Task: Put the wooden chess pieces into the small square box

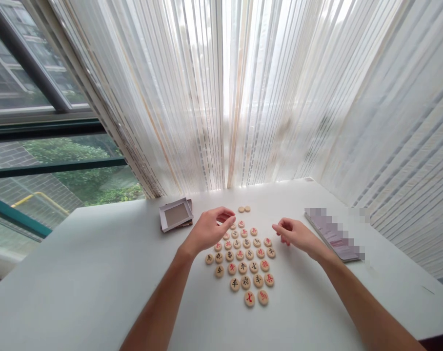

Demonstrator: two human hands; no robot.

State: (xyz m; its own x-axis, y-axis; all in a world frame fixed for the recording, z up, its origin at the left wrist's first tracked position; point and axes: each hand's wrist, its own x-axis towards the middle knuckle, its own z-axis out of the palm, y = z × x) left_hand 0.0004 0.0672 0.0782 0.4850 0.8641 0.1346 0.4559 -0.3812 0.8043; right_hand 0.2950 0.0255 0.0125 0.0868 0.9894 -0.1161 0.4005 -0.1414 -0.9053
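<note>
Round wooden xiangqi pieces (245, 254) with red and black carved characters lie flat in a loose cluster on the white table (97, 273). A pair of them (244, 208) sits apart at the far end. My left hand (209, 230) hovers over the cluster's far left side, fingers curled, and its palm hides whether it holds a piece. My right hand (293, 234) is to the right of the cluster, fingers loosely curved and apart, with nothing visible in them. Neither hand clearly touches a piece.
A shallow open box tray (176, 215) stands on the table at the far left of the cluster. A flat purple-grey package (333, 235), partly pixelated, lies at the right. Sheer striped curtains (221, 97) hang behind the table, and a window (42, 165) is at the left.
</note>
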